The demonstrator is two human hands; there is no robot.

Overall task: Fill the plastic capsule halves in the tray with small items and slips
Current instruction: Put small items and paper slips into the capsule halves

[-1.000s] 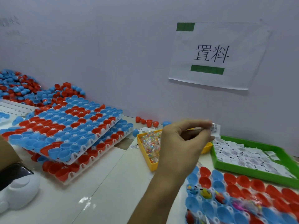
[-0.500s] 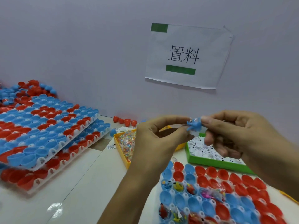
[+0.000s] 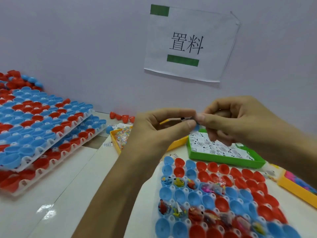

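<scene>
Head view: left hand (image 3: 154, 127) and right hand (image 3: 236, 121) now pinch fingertips together, blue item hidden

You cannot tell what your left hand (image 3: 159, 127) and right hand (image 3: 235, 121) pinch at centre frame; fingertips hide it. The tray (image 3: 173, 219) runs off the bottom edge. The yellow bin (image 3: 291, 189) at lower right is cut by the right edge. Slips in the green bin (image 3: 223, 158) are too small to read.

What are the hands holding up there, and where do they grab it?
Both hands, left and right, pinch something tiny between thumb and fingertips. It's too hidden to name.
</scene>
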